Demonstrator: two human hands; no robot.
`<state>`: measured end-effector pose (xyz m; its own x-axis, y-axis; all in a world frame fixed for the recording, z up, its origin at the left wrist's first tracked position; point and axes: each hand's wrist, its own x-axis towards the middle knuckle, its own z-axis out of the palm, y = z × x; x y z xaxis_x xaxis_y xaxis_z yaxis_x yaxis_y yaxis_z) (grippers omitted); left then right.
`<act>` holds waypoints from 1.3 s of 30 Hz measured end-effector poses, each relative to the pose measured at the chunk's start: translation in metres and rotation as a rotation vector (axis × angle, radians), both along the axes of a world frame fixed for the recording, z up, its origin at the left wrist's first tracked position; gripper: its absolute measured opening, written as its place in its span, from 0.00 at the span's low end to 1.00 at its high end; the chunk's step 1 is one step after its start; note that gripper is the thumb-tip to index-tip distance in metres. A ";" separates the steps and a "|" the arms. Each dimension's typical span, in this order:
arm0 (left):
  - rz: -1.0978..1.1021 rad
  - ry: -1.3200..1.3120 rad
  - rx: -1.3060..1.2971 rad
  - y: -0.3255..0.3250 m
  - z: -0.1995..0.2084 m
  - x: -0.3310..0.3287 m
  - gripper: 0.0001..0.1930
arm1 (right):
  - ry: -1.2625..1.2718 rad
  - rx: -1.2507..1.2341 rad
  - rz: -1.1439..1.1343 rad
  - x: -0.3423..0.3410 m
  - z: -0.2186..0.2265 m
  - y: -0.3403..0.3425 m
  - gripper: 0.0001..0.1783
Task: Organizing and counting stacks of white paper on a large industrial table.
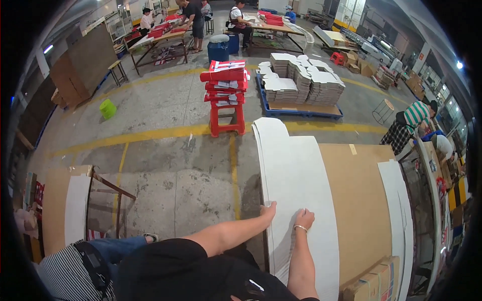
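Observation:
Long white cardboard sheets [296,170] lie stacked in front of me, along the left side of a table topped with brown board. At the stack's left edge my left hand [269,211] is closed, its fingers bent over the rim of the sheets. My right hand [304,219], with a bracelet at its wrist, rests on the white surface a short way to the right. Its fingers are curled in, and whatever they may pinch is hidden beneath them. The top sheets look slightly uneven near the far left corner.
Beyond the table, a red stool [227,120] bears a pile of red-and-white folded pieces [224,83]. White flat cartons [301,80] sit on a blue pallet [301,112]. A strapped bundle [374,281] lies near right. One person [75,271] is close at my left; others work farther off.

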<state>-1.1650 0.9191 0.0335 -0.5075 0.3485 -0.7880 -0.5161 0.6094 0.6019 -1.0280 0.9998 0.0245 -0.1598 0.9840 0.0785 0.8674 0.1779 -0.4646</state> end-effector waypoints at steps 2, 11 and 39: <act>0.036 0.008 -0.038 0.010 -0.007 0.001 0.51 | 0.010 0.009 -0.061 -0.005 -0.003 -0.002 0.17; -0.013 0.047 -0.067 0.016 -0.020 -0.016 0.51 | 0.047 0.033 -0.003 -0.038 -0.009 0.041 0.18; -0.008 -0.276 0.066 0.090 -0.023 -0.152 0.49 | -0.287 -0.056 -0.234 -0.035 -0.013 0.206 0.25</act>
<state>-1.3168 1.0095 0.0105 -0.2737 0.4067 -0.8716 -0.6616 0.5781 0.4775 -1.0626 1.2055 0.0117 0.0618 0.9981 0.0080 0.9780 -0.0590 -0.2000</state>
